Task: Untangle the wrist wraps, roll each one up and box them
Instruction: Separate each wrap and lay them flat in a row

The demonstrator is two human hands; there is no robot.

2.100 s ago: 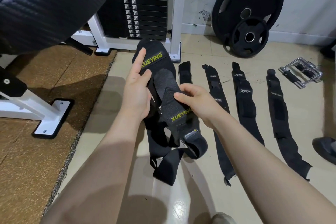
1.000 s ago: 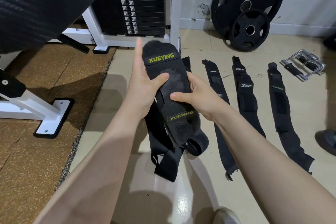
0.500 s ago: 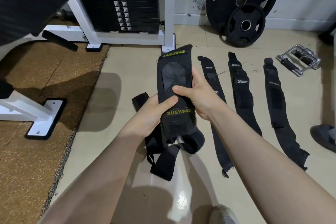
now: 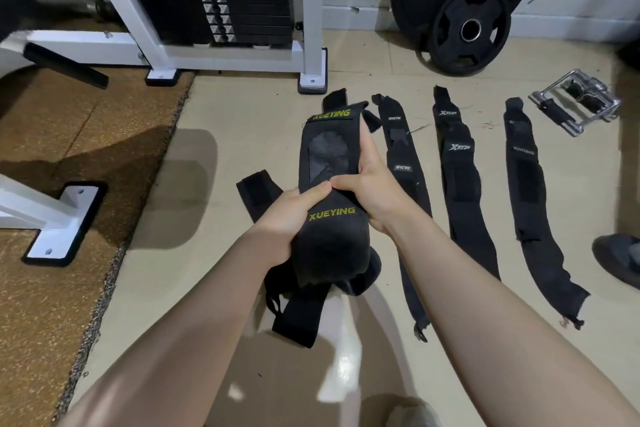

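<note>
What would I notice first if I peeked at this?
Two hands, the left hand and right hand, grip black XUEYING wrist wraps in the middle. To the right, three more wraps lie straight on the floor. Big weight plates lean on the far wall.

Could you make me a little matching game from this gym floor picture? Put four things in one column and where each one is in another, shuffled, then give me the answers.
Things:
1. XUEYING wrist wrap
2. XTEP wrist wrap
3. small weight plate
4. metal cable handle

Places:
A. lying on the floor at the far right, near the wall
B. gripped by the left hand and the right hand
C. leaning upright against a bigger plate at the wall
D. laid out flat on the floor, in a row with other wraps

Pairs: 1-B, 2-D, 3-C, 4-A
</note>
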